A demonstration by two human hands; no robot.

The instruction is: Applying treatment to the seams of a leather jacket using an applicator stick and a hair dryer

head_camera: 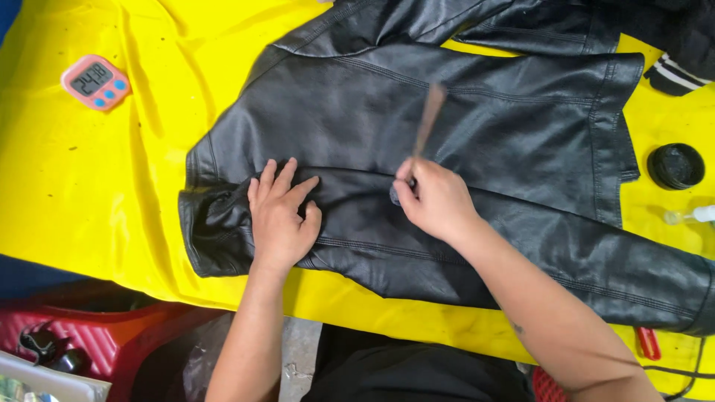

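Both hands near me: left hand (279,219) flat, fingers spread, pinning black leather jacket (477,134) on yellow bench (89,186). Right hand (436,201) fingers clamped on brush (428,119). Jacket looks soft, heavy, slick; I'd grip seams.

Glossy black leather jacket (477,126)

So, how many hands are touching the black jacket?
2. The left hand lies flat on the black jacket near its left end; the right hand rests mid-jacket, holding a blurred thin tool.
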